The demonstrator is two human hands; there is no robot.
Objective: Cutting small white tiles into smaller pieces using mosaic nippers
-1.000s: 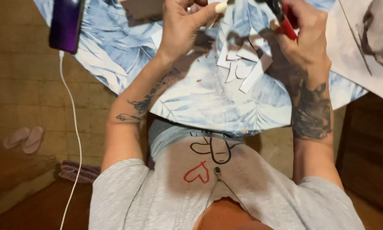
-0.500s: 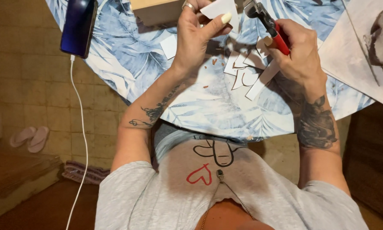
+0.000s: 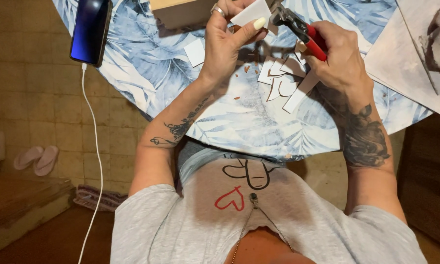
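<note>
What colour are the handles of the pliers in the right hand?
Red, seen in the head view: the pliers sit in the right hand.

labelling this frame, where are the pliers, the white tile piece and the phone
pliers (image 3: pixel 303 33), head view, on the red handle by the right hand's fingers
white tile piece (image 3: pixel 249 12), head view, on its flat face above the left thumb
phone (image 3: pixel 90 30), head view, middle of the screen

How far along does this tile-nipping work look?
Several cut white pieces and small chips already lie on the leaf-patterned tablecloth. In hand now: the left hand holds a white piece, and the right hand grips red-handled nippers close beside it. What remains cannot be judged; no finished work is in view.
</note>
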